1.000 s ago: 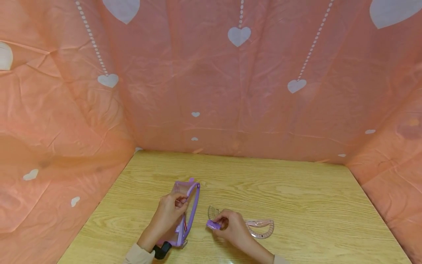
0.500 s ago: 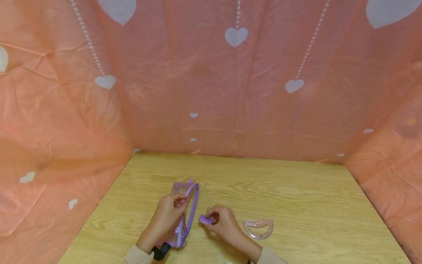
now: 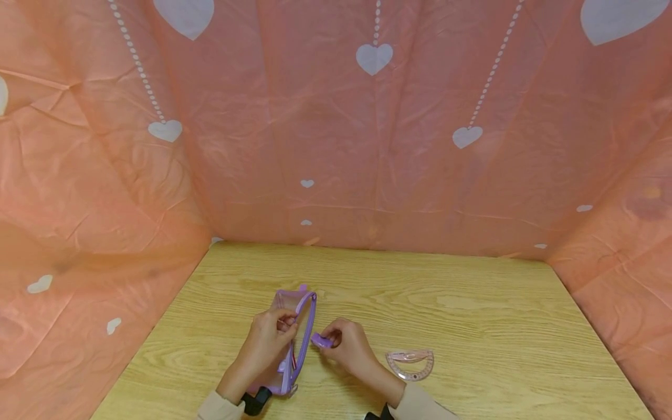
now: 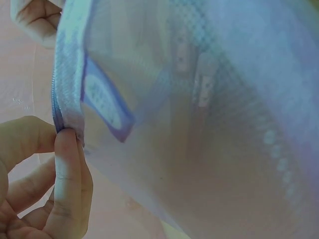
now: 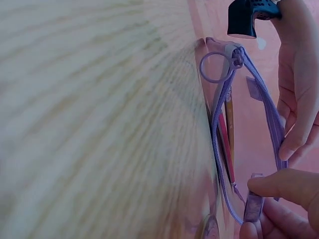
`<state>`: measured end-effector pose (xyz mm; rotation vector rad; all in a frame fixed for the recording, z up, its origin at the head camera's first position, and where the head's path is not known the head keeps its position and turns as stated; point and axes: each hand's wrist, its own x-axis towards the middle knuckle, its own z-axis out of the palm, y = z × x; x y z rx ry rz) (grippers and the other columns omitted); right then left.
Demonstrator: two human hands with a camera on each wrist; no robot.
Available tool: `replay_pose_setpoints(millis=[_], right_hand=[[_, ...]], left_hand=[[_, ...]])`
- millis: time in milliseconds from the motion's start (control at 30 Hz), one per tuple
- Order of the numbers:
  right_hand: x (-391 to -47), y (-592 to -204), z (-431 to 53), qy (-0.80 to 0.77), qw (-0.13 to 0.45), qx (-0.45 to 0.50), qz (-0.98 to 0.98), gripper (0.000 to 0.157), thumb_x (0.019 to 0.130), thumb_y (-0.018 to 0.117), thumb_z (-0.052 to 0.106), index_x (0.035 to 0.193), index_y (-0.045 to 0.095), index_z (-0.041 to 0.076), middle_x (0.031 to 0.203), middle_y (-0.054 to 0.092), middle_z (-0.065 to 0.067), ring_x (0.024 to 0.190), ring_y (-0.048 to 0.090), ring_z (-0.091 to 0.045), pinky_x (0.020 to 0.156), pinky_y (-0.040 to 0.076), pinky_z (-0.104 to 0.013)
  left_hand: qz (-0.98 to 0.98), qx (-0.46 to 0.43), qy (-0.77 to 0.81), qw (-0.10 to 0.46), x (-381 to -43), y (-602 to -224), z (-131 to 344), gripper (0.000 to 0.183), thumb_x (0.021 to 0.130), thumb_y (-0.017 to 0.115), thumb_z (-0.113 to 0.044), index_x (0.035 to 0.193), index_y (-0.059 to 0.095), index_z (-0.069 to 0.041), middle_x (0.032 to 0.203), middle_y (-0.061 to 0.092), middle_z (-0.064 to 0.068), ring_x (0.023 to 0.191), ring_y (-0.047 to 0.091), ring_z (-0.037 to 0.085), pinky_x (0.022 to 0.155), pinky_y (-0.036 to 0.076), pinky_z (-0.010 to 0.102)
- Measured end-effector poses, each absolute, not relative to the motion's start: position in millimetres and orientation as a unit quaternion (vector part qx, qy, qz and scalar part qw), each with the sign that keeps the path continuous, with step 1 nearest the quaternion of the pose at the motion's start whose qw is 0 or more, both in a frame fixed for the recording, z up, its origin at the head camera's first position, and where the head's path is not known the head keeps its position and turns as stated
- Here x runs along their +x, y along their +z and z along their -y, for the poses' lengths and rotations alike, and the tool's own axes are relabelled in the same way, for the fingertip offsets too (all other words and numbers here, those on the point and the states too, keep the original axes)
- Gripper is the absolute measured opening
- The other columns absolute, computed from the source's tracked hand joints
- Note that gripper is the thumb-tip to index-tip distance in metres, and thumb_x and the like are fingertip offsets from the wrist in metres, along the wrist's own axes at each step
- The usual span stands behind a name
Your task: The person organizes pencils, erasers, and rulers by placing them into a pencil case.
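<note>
A see-through mesh pencil case with purple trim point(image 3: 286, 298) lies on the table, its zip undone and its mouth facing right. My left hand point(image 3: 266, 337) pinches the zip edge point(image 4: 70, 94) between thumb and fingers. Through the mouth, a red pencil-like stick point(image 5: 226, 144) and a tan one point(image 5: 230, 117) show inside. In my right hand point(image 3: 353, 349), thumb and fingers pinch a small glossy purple block point(image 3: 321, 340), just right of the mouth. Its exact kind I cannot tell. A curved clear rim point(image 5: 211, 228) shows low in the right wrist view.
A pink see-through protractor point(image 3: 411, 374) lies on the wood-grain table point(image 3: 472, 303) to the right of my right hand. Orange cloth with white hearts point(image 3: 336, 146) walls the table at the back and both sides. A metal ring point(image 5: 203, 67) hangs from the zip pull.
My right hand has moved left with the purple block, bringing it close to the case's mouth and away from the protractor. The left hand keeps its pinch on the zip edge.
</note>
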<state>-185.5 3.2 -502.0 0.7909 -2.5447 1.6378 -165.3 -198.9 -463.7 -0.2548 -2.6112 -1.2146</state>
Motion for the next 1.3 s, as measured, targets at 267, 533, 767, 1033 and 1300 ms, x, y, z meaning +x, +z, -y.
replay_pose_setpoints(millis=[267, 533, 767, 1033, 1300], right_hand=[[-189, -502, 3, 0.529, 0.005, 0.252, 0.810, 0.024, 0.067, 0.082, -0.014, 0.084, 0.071, -0.003, 0.077, 0.066, -0.006, 0.064, 0.059, -0.008, 0.055, 0.051, -0.019], [-192, -501, 8, 0.526, 0.009, 0.255, 0.811, 0.024, 0.066, 0.081, -0.015, 0.084, 0.071, -0.002, 0.077, 0.067, -0.005, 0.065, 0.062, -0.012, 0.056, 0.052, -0.019], [-192, -502, 12, 0.528, 0.006, 0.256, 0.810, 0.024, 0.066, 0.082, -0.015, 0.084, 0.071, -0.003, 0.078, 0.067, -0.006, 0.066, 0.060, -0.010, 0.057, 0.052, -0.019], [-193, -504, 18, 0.524, 0.009, 0.255, 0.812, 0.025, 0.066, 0.083, -0.015, 0.084, 0.071, -0.002, 0.077, 0.066, -0.004, 0.065, 0.059, -0.007, 0.057, 0.052, -0.018], [-195, -507, 22, 0.516, 0.014, 0.258, 0.816, 0.022, 0.068, 0.083, -0.012, 0.082, 0.070, -0.001, 0.074, 0.066, -0.005, 0.063, 0.055, -0.002, 0.056, 0.051, -0.018]], left_hand=[[0.894, -0.088, -0.421, 0.129, -166, -465, 200, 0.015, 0.080, 0.073, 0.011, 0.093, 0.072, 0.005, 0.077, 0.067, -0.001, 0.067, 0.063, 0.009, 0.059, 0.055, 0.020], [0.894, -0.093, -0.419, 0.132, -166, -466, 201, 0.015, 0.080, 0.072, 0.010, 0.094, 0.072, 0.005, 0.078, 0.066, -0.001, 0.068, 0.063, 0.009, 0.059, 0.055, 0.020], [0.897, -0.096, -0.410, 0.134, -166, -466, 201, 0.016, 0.080, 0.073, 0.010, 0.094, 0.072, 0.004, 0.080, 0.066, 0.000, 0.069, 0.063, 0.010, 0.060, 0.055, 0.020], [0.899, -0.093, -0.408, 0.129, -165, -465, 201, 0.017, 0.080, 0.072, 0.010, 0.096, 0.072, 0.005, 0.080, 0.067, 0.001, 0.068, 0.065, 0.012, 0.060, 0.055, 0.019], [0.896, -0.090, -0.415, 0.128, -164, -463, 201, 0.016, 0.079, 0.072, 0.010, 0.095, 0.072, 0.005, 0.079, 0.067, 0.001, 0.068, 0.065, 0.015, 0.060, 0.055, 0.019]])
